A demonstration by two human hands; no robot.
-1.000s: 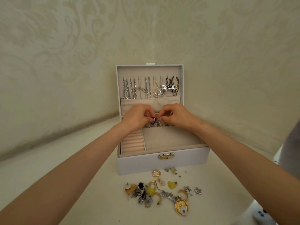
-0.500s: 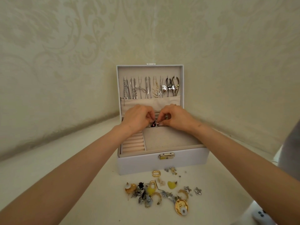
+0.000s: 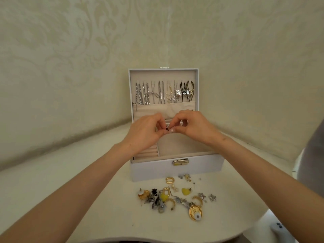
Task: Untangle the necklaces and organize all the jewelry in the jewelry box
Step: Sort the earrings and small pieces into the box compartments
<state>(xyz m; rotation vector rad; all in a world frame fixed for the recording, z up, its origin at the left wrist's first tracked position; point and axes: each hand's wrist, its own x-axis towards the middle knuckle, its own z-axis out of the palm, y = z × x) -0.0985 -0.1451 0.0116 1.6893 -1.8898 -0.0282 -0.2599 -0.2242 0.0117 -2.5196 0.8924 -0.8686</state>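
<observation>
Both forearms reach forward from the bottom corners and converge over the open jewelry box (image 3: 175, 170) on the pale worktop (image 3: 70, 174). Left hand (image 3: 144, 133) back-up, wrist roughly level, fingers (image 3: 159, 122) curled inward with thumb and forefinger tips pressed together. Right hand (image 3: 195, 127) mirrors it, knuckles up, fingertips meeting the left's. Between the two pinches sits a small dark piece (image 3: 167, 128), gripped from both sides; too small to tell what kind of jewelry it is. The hands hover above the rear of the tray, above the far edge of the large plain compartment (image 3: 180, 145); ring rolls (image 3: 149, 153) lie at the tray's left, partly under the left wrist. The lid (image 3: 130, 88) stands upright, with the necklaces (image 3: 157, 92) hanging side by side from its hooks, ends tucked into the fabric pocket (image 3: 154, 109). A metal latch (image 3: 181, 162) sits on the front wall. Loose jewelry (image 3: 175, 199), gold, silver and yellow pieces, lies scattered on the worktop just in front of the box. Patterned wall (image 3: 70, 58) behind.
</observation>
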